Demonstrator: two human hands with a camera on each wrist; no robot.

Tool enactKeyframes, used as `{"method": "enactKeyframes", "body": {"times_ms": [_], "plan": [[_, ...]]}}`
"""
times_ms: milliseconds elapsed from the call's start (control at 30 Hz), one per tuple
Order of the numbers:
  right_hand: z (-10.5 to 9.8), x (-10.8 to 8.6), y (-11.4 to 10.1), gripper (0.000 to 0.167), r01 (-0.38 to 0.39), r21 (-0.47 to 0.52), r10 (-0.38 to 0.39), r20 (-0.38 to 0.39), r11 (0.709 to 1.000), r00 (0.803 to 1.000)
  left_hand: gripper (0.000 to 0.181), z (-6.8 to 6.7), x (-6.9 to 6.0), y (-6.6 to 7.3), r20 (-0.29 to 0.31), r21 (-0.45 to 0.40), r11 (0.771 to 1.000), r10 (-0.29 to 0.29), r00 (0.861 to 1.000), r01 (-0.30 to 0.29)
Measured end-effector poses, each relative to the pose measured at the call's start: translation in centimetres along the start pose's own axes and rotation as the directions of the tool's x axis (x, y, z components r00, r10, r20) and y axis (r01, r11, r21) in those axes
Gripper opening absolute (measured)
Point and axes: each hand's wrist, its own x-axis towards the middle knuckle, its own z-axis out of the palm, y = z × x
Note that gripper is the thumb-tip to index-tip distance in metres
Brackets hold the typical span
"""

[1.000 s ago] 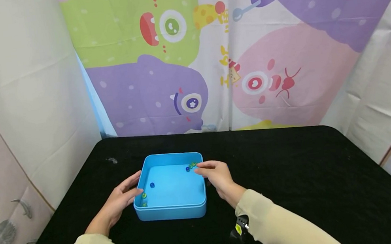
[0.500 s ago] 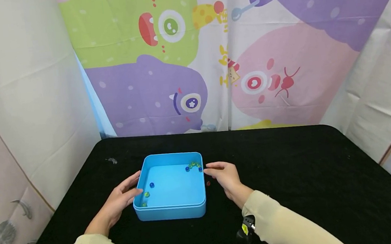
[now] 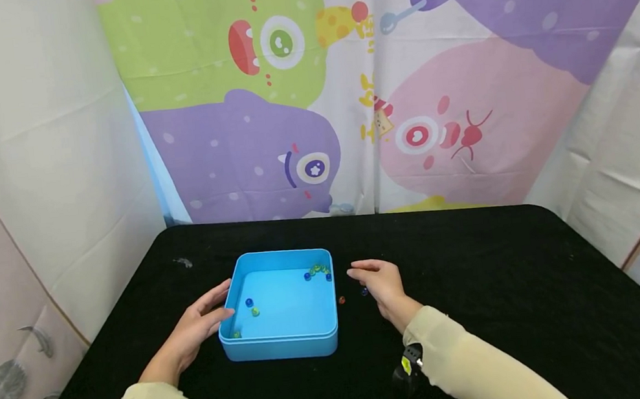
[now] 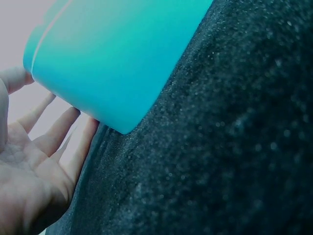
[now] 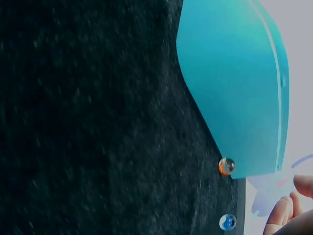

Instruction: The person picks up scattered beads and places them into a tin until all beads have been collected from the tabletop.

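A light-blue square box (image 3: 280, 348) stands on the black table. My left hand (image 3: 199, 319) rests against its left side, the thumb at the rim and the fingers nearly straight along the wall in the left wrist view. Inside lie several marbles: a cluster of green marbles (image 3: 317, 269) at the back right with blue ones beside it, a blue marble (image 3: 249, 303) and a green marble (image 3: 255, 311) toward the left. Right of the box, my right hand (image 3: 384, 287) hovers, nothing visible in its fingers. Near it are an orange marble (image 5: 227, 166) and a blue marble (image 5: 228, 222).
Black cloth covers the table (image 3: 468, 275). A small pale scrap or mark (image 3: 183, 262) shows at the far left. A cartoon-printed curtain (image 3: 297, 98) hangs behind the table, with white fabric at both sides.
My right hand has drawn back rightward from the box, and a blue marble now shows inside by the right wall. One green marble has rolled from the left wall inward. The left hand stays put.
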Motion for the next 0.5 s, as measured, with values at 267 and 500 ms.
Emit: {"method": "enactKeyframes", "body": {"times_ms": [267, 500], "plan": [[-0.7, 0.9, 0.0, 0.025, -0.002, 0.004, 0.002, -0.051, 1.000, 0.999, 0.066, 0.1, 0.1, -0.1, -0.006, 0.009, 1.000, 0.010, 1.000, -0.010], [-1.3, 1.8, 0.5, 0.025, 0.006, 0.023, -0.003, -0.092, 1.000, 0.996, 0.065, 0.1, 0.0, -0.1, -0.016, 0.008, 1.000, 0.010, 1.000, -0.010]]}}
